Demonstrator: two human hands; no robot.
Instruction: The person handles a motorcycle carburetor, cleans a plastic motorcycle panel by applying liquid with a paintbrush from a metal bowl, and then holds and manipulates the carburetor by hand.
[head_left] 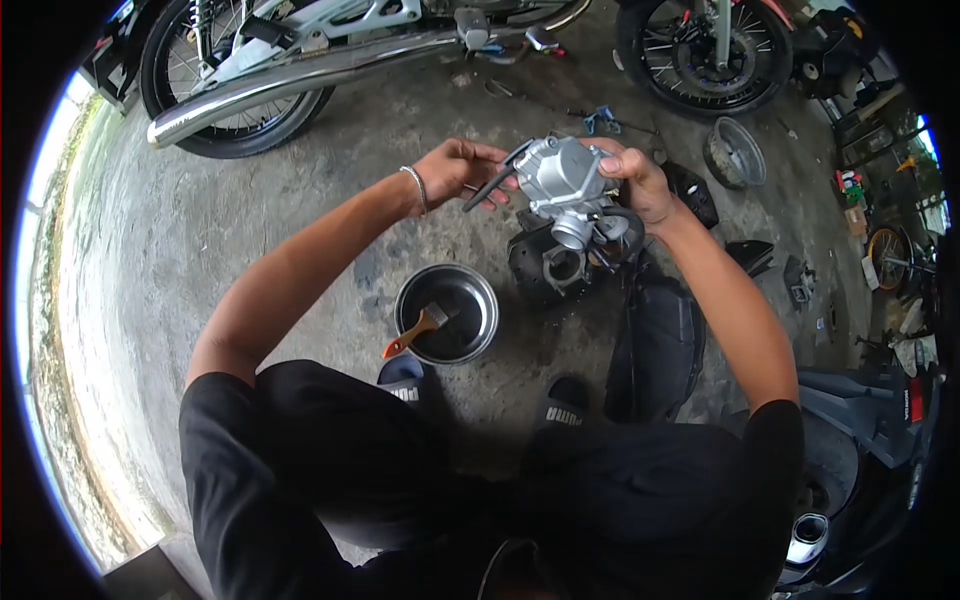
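Note:
My right hand [648, 190] grips a silver carburetor [562, 172] from its right side, thumb on top, holding it above the floor. A black rubber hose [488, 188] sticks out from the carburetor's left side. My left hand [448, 172], with a bracelet at the wrist, is at that hose with its fingers apart; the hose crosses in front of the fingers, and I cannot tell whether they touch it. Below the carburetor lies a dark engine-like part [545, 272] with a round opening. A metal bowl [490, 312] stands nearer to me, with a wooden-handled paintbrush [425, 322] resting in it.
A motorcycle with a long chrome exhaust [300, 85] stands ahead on the left, and another front wheel [705, 55] on the right. A metal wheel rim [735, 152] and a black panel [655, 340] lie on the concrete. Another motorcycle [850, 430] is close on my right.

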